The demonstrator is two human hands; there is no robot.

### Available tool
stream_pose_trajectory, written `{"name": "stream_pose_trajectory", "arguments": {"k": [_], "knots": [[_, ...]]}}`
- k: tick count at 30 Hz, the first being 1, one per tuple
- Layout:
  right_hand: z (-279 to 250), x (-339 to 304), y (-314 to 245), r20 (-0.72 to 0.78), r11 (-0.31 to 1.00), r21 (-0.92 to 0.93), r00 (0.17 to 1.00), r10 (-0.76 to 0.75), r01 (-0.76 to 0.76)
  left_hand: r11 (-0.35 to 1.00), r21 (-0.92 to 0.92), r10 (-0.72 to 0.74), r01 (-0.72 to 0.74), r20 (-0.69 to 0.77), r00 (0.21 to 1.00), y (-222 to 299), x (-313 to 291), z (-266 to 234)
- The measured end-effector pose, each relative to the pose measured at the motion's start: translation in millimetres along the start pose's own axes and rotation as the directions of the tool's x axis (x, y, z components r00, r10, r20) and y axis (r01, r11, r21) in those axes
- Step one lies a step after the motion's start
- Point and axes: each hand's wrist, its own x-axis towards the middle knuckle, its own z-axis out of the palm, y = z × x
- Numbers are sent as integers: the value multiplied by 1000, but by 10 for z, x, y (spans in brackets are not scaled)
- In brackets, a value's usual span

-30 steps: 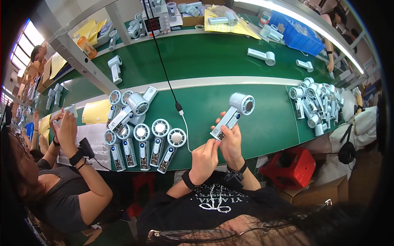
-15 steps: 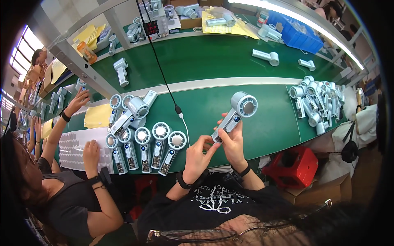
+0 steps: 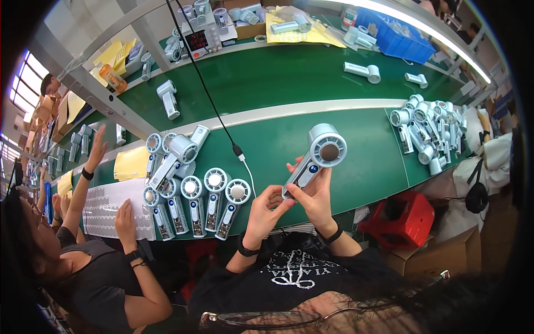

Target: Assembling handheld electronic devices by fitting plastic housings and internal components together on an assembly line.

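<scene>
A pale blue handheld fan (image 3: 329,151) is held up in front of me, its round head at the top and tilted to the right. My right hand (image 3: 316,199) is closed round its handle, the thumb lying on the front below a small lit display. At the handle's lower end, the fingers and thumb of my left hand (image 3: 265,215) pinch together on it. The handle's lower front looks uncovered, with inner parts partly hidden by my fingers. Left of my hands, several similar fans (image 3: 238,192) lie in a row with handles toward me.
A white cable (image 3: 248,173) hangs to the bench left of my hands. Many fans are heaped (image 3: 428,131) at the right. A co-worker's hand (image 3: 127,220) rests by a white sheet (image 3: 105,203). A red stool (image 3: 403,220) stands below the bench's edge.
The fan has come slightly nearer, its head turned more toward me. The co-worker's far hand has let go of a fan, which lies on the back bench, and is raised with fingers stretched.
</scene>
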Motion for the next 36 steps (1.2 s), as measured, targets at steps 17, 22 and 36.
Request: {"name": "stream_pose_trajectory", "arguments": {"k": [17,22,36], "knots": [[-51,21,-88,-27,1000,18,1000,-1,1,962,254,81,-104,101,992,175,-71,11],[-55,0,-124,-35,999,-2,999,36,-36,928,311,184,-205,97,978,171,-56,38],[-633,634,-564,356,870,-458,934,-8,182,833,451,307,-322,109,946,217,-64,-102]]}}
